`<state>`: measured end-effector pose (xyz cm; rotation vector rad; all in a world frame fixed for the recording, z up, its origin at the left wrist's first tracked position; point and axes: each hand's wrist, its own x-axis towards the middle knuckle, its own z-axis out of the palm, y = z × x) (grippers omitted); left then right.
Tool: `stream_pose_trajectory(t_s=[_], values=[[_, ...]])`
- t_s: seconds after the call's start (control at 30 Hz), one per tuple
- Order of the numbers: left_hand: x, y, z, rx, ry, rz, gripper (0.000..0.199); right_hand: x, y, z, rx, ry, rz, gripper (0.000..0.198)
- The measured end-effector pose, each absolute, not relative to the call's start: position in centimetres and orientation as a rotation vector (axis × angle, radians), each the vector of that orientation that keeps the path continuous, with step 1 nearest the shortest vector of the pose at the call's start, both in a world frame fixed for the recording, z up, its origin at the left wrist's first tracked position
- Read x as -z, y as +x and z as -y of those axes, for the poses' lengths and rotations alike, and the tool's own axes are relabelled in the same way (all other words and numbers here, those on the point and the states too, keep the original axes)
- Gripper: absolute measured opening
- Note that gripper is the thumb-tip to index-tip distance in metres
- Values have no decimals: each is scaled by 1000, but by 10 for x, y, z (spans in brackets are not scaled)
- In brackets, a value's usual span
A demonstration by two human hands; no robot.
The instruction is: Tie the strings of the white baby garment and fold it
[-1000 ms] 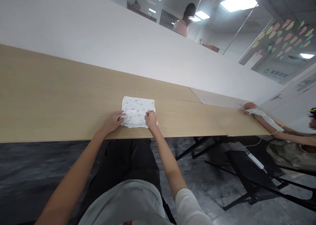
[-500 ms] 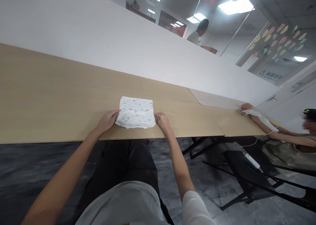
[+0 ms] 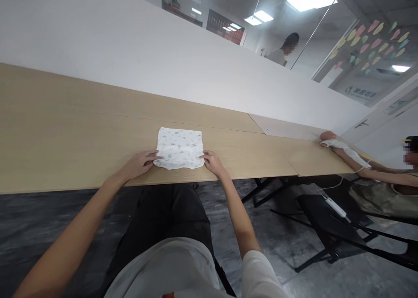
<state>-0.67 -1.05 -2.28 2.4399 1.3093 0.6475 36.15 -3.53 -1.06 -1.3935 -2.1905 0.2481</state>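
Note:
A white cloth (image 3: 180, 147) with a small scattered print lies folded into a rough square on the wooden table, close to its front edge. Its lower border is wavy, and a crease crosses the middle. At the lower left side, my left hand (image 3: 140, 164) has its thumb and fingertips closed on the cloth's edge. My right hand (image 3: 213, 162) pinches the opposite edge at about the same height, fingertips lying over the fabric. The undersides of both grips are hidden.
The long wooden table (image 3: 81, 128) runs against a white wall (image 3: 130, 49). At the far right, another person's arm (image 3: 385, 176) reaches toward a doll (image 3: 328, 135) in white cloth. A black folding chair (image 3: 321, 219) with a white power strip (image 3: 336, 208) stands below.
Both hands have shifted slightly toward the cloth's lower corners, and their fingertips now reach onto its edges. The cloth has barely moved. A person behind the glass has moved right.

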Motion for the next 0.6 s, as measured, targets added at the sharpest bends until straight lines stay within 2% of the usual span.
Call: stream_pose_trajectory(t_s=[0.13,0.4,0.6], values=[[23,-8,18,-660,2441,-1290,53,11,364,39,-321,-1340,2135,33],[16,-6,17,-852,2286,-1206,73,0,356,41,-503,-1321,1933,34],[-8,-1,-19,-1013,1959,-1287,60,-13,337,15,-600,-1382,1687,26]])
